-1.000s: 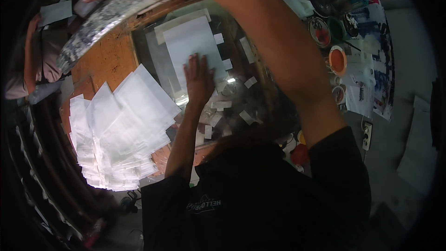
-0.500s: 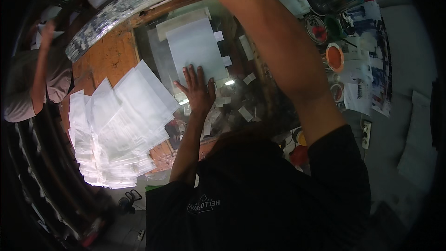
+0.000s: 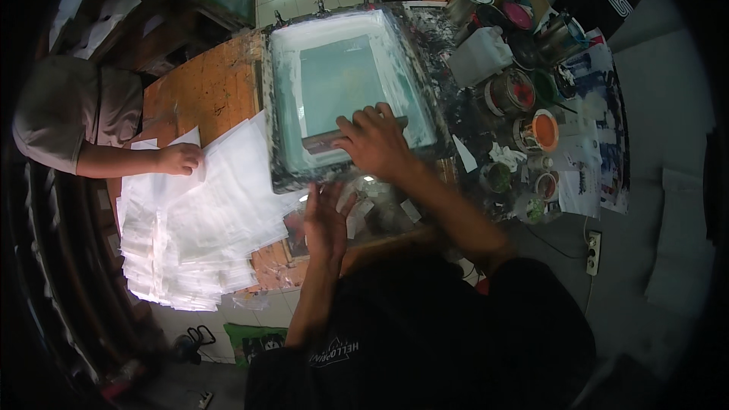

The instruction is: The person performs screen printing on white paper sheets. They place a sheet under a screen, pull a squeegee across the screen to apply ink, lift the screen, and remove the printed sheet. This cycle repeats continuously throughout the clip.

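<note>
A screen printing frame [image 3: 279, 182] with a dark, paint-smeared rim and pale green mesh [image 3: 342, 80] lies flat on the table before me. My right hand [image 3: 373, 140] is closed on a squeegee [image 3: 323, 141], whose long dark bar rests across the near part of the mesh. Just below the frame's near edge is my left hand [image 3: 328, 220], its fingers apart and pointing up toward the rim. It holds nothing, and whether its fingertips touch the frame I cannot tell. Glass [image 3: 380, 209] with small tape pieces shows beside it.
Fanned white sheets [image 3: 220, 190] cover the table's left side; another person's hand [image 3: 180, 159] rests on them. On the right stand paint tins [image 3: 510, 91], an orange paint pot [image 3: 544, 130] and a white jug [image 3: 480, 57]. A power strip [image 3: 593, 253] lies beyond.
The raised frame has come down over the glass and white sheet. My right hand moved from far left onto the mesh. My left hand slid off the sheet toward me. The other person's hand reached the stack.
</note>
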A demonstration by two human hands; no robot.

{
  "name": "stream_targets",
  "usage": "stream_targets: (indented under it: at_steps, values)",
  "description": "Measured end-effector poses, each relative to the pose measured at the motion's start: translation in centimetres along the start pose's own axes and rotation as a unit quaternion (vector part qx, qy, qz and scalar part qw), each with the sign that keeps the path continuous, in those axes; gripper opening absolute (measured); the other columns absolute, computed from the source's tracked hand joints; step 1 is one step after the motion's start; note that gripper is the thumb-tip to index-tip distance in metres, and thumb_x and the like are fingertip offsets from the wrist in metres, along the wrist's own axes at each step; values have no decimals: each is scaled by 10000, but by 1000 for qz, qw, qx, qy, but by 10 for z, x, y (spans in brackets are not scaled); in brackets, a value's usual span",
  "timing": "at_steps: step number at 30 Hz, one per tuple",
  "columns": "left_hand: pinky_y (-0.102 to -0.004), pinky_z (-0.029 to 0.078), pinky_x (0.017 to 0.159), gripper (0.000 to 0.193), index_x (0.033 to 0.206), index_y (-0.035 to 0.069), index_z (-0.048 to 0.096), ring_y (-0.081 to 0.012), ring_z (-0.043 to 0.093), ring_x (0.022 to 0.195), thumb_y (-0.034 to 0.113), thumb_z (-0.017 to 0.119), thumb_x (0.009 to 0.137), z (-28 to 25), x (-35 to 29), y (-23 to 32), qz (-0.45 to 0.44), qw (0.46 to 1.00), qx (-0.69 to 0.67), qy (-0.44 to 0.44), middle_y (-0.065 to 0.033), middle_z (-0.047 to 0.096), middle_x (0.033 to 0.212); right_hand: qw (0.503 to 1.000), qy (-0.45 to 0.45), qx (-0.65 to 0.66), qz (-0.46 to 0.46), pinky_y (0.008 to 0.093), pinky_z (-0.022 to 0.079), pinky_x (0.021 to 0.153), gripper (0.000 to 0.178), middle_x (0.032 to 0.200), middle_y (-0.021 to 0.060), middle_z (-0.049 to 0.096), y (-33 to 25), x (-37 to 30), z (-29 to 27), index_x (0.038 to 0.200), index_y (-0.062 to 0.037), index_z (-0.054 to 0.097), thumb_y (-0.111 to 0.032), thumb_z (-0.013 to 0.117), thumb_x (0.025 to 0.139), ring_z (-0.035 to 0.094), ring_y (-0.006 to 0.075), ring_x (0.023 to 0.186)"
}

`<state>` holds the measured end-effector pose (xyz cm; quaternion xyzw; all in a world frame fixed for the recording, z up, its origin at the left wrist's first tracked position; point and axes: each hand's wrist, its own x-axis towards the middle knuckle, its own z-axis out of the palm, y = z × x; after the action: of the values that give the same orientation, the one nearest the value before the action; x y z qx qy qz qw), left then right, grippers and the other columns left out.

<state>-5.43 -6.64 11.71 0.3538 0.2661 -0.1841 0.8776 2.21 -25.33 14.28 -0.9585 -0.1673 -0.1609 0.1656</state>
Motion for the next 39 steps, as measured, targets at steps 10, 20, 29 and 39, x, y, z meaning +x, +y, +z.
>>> stream_targets:
  at_steps: [10, 20, 29, 39]
  values:
    - [-627, 235, 1170, 754, 1552, 32, 278, -313, 463, 1364, 423, 607, 998, -43, 51, -37, -124, 985, -38, 115, -193, 411, 1459, 994, -104, -9, 42, 455, 351, 882, 719, 1012, 105, 556, 14, -40, 66, 1500, -150, 495, -33, 691, 818, 533, 275, 977]
    - [-660, 169, 1198, 867, 1615, -21, 31, -384, 342, 1484, 420, 504, 1037, -37, 54, -31, -138, 985, -6, 100, -271, 215, 1631, 998, 0, -67, 5, 697, 245, 1083, 670, 977, 59, 535, 39, -22, 104, 1455, -176, 558, -30, 679, 813, 554, 254, 996]
    - [-699, 169, 1179, 836, 1620, 65, 122, -386, 370, 1452, 430, 567, 1015, -31, 55, -31, -137, 983, 17, 119, -266, 232, 1615, 987, 24, -144, 67, 700, 253, 1079, 635, 1036, 59, 630, 140, 130, 151, 1395, -205, 588, -93, 772, 798, 599, 239, 1084]
    - [-687, 211, 1157, 419, 1205, 102, 556, -376, 428, 1386, 456, 625, 990, -47, 45, -28, -124, 986, -9, 109, -169, 524, 1295, 987, -138, 57, 54, 502, 385, 878, 591, 1039, 96, 635, 64, 40, 70, 1379, -220, 573, -110, 741, 823, 599, 296, 1058]
